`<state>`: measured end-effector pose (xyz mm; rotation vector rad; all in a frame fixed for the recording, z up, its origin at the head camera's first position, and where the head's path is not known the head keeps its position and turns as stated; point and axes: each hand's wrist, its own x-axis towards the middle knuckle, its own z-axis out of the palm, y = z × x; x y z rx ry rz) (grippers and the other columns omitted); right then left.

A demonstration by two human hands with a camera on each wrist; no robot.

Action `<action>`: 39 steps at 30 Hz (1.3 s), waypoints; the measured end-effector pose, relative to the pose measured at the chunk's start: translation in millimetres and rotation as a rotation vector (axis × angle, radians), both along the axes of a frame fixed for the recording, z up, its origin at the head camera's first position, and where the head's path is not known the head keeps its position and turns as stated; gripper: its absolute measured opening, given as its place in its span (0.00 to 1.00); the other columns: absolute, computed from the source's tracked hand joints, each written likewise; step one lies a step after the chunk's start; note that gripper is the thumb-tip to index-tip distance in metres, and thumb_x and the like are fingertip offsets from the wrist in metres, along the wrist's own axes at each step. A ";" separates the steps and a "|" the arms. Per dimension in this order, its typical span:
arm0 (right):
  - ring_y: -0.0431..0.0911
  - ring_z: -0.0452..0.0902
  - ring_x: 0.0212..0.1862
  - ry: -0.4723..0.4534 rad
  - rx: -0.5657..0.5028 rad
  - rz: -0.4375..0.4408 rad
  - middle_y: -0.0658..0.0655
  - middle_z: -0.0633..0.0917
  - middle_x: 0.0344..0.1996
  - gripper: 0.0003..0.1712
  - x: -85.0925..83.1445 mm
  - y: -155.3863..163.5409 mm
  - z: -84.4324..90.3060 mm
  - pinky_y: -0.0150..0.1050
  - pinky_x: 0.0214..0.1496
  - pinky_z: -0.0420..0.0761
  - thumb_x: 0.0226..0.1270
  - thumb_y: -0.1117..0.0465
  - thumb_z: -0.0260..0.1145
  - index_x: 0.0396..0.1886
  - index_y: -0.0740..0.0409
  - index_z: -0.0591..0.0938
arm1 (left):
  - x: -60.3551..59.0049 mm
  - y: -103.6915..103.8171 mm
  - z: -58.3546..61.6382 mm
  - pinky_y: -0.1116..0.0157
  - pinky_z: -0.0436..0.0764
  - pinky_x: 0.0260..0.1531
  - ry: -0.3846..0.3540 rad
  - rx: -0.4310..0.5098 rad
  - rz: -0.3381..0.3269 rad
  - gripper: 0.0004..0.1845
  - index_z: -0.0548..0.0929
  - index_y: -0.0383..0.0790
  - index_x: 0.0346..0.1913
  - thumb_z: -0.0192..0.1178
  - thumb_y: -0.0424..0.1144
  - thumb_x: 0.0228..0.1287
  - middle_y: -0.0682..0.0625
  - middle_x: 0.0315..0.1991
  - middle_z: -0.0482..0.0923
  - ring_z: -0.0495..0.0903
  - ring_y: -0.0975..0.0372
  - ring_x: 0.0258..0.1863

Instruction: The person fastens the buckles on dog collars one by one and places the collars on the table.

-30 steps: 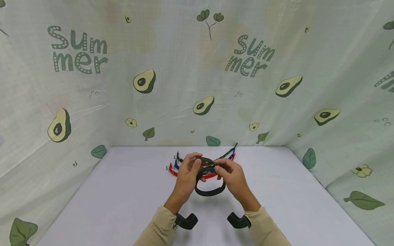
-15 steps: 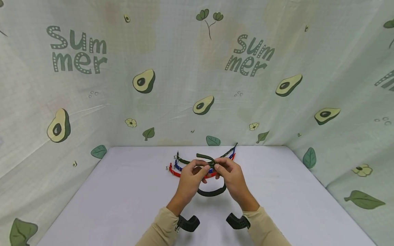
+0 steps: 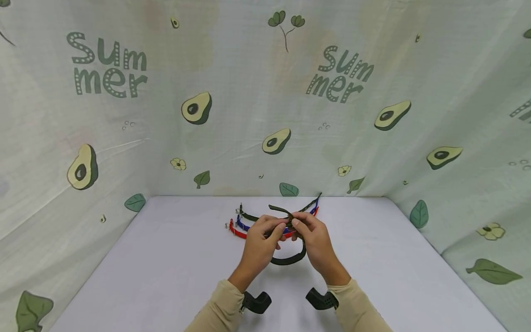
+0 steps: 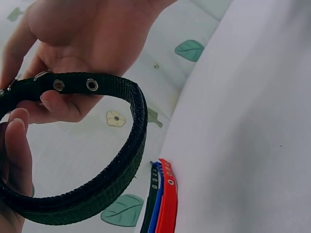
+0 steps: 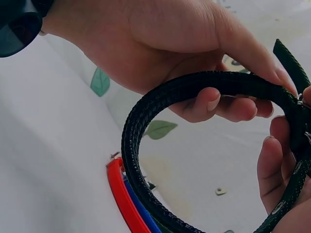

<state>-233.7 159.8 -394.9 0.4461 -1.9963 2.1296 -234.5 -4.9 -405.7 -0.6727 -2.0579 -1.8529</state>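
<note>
A dark green collar, bent into a loop, is held above the table between both hands. My left hand grips the band from the left, its thumb toward the right hand. Opposite it, my right hand pinches the collar where the strap ends meet. A free strap end sticks up and left above the fingers. In the right wrist view, metal buckle parts show at the join, partly covered by fingertips. Metal eyelets line the band in the left wrist view.
Behind the hands, a red collar, a blue collar and another dark green collar lie side by side on the white table. A printed cloth hangs at the back and sides.
My left hand has moved right and slightly down, closer to the right hand, letting go of the free strap end, which now stands out above the fingers. The right hand stays nearly in place.
</note>
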 end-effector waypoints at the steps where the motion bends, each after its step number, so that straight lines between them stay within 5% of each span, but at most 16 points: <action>1: 0.50 0.78 0.34 0.001 0.004 -0.003 0.64 0.83 0.43 0.15 0.0 0.3 0.0 0.37 0.41 0.82 0.76 0.63 0.60 0.52 0.71 0.79 | 0.0 0.4 -0.4 0.63 0.84 0.26 0.005 -0.008 0.006 0.10 0.89 0.48 0.49 0.62 0.43 0.72 0.52 0.41 0.77 0.81 0.59 0.30; 15: 0.58 0.76 0.34 0.050 -0.028 0.025 0.59 0.83 0.40 0.15 0.7 2.1 4.2 0.37 0.42 0.81 0.76 0.64 0.59 0.52 0.74 0.78 | 1.7 2.2 -0.7 0.66 0.80 0.16 0.140 -0.115 0.040 0.13 0.88 0.49 0.54 0.59 0.46 0.74 0.57 0.34 0.74 0.78 0.66 0.21; 24: 0.45 0.80 0.37 0.125 -0.061 0.069 0.59 0.84 0.43 0.16 0.6 6.8 3.1 0.35 0.40 0.82 0.76 0.66 0.58 0.51 0.78 0.77 | 1.3 2.6 -3.2 0.68 0.80 0.20 0.208 -0.143 0.030 0.15 0.87 0.51 0.55 0.67 0.43 0.67 0.57 0.33 0.73 0.78 0.68 0.22; 39: 0.46 0.82 0.42 0.191 -0.063 0.091 0.60 0.86 0.45 0.16 1.0 8.1 1.8 0.36 0.38 0.83 0.72 0.71 0.60 0.55 0.77 0.77 | 1.9 2.4 -2.4 0.70 0.76 0.19 0.264 -0.164 0.088 0.12 0.87 0.46 0.54 0.63 0.41 0.71 0.58 0.32 0.73 0.74 0.68 0.22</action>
